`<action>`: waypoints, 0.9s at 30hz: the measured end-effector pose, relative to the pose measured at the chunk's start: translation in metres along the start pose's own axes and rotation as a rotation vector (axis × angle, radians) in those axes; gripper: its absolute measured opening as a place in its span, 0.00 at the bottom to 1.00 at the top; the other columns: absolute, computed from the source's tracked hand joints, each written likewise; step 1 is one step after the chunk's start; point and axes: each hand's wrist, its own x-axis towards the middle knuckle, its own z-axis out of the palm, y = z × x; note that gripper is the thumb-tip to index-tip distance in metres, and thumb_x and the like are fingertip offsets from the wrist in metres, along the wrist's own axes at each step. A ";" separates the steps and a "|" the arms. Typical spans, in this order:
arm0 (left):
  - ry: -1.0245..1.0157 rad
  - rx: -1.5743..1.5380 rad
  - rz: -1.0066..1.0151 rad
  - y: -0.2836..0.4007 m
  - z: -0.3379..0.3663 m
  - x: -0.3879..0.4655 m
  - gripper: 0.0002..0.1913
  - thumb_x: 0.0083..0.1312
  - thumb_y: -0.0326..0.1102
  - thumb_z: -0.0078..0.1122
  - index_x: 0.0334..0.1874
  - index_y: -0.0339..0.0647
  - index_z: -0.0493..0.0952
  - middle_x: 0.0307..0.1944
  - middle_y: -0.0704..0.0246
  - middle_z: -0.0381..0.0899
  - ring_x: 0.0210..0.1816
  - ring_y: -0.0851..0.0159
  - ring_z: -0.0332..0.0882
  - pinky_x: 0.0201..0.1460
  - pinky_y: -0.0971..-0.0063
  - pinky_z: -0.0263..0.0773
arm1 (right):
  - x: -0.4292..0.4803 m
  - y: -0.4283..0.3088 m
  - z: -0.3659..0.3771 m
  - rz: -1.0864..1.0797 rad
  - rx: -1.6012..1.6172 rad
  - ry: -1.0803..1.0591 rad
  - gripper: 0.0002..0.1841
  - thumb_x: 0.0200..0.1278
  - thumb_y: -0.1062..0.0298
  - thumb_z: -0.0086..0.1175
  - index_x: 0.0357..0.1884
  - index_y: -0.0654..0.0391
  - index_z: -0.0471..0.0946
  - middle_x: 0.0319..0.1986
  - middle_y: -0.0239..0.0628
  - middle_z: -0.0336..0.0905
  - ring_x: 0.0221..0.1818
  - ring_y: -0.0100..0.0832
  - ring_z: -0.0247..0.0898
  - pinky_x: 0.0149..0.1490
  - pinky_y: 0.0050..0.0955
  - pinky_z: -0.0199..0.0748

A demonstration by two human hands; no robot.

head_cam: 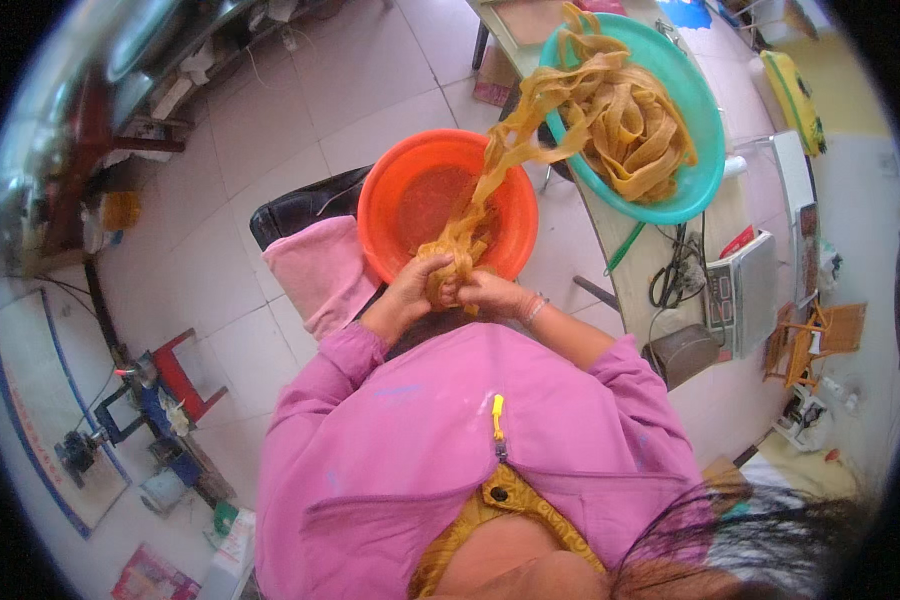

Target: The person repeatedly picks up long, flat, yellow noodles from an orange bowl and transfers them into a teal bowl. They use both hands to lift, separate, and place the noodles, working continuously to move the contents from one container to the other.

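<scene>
Over the near rim of an orange-red plastic basin, my left hand and my right hand meet around a bunch of long, flat, tan-brown strips. The material looks soft and wet; I cannot tell whether it is casing or something else. From my hands the strips run up and right, over the basin, into a turquoise plastic basin on the table, where a large coiled heap of them lies. Some strips hang over that basin's left edge. My fingers are partly hidden by the material.
A pink cloth lies on a black seat left of the orange-red basin. On the table to the right are a digital scale, a black cable, a green-handled tool and a brown case. A red frame stands at left.
</scene>
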 end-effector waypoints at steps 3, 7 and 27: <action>0.055 0.315 0.189 0.025 0.057 -0.035 0.19 0.61 0.32 0.55 0.54 0.36 0.68 0.34 0.66 0.77 0.25 0.71 0.74 0.27 0.80 0.72 | -0.002 -0.006 0.027 -0.283 -0.225 -0.029 0.35 0.47 0.66 0.68 0.58 0.58 0.63 0.53 0.34 0.68 0.57 0.28 0.63 0.61 0.29 0.63; -0.130 0.337 0.396 0.054 0.160 -0.101 0.13 0.59 0.27 0.55 0.46 0.34 0.71 0.31 0.69 0.74 0.28 0.74 0.71 0.27 0.81 0.66 | 0.007 -0.033 0.042 -0.594 -0.580 0.103 0.36 0.47 0.67 0.68 0.59 0.59 0.63 0.54 0.38 0.66 0.59 0.33 0.60 0.63 0.32 0.59; -0.384 0.433 0.387 0.033 0.075 -0.034 0.48 0.58 0.75 0.34 0.67 0.37 0.56 0.61 0.59 0.65 0.63 0.57 0.63 0.65 0.64 0.59 | -0.052 -0.191 0.139 -0.392 -0.098 0.148 0.07 0.66 0.69 0.48 0.39 0.64 0.71 0.27 0.37 0.77 0.30 0.27 0.75 0.38 0.25 0.74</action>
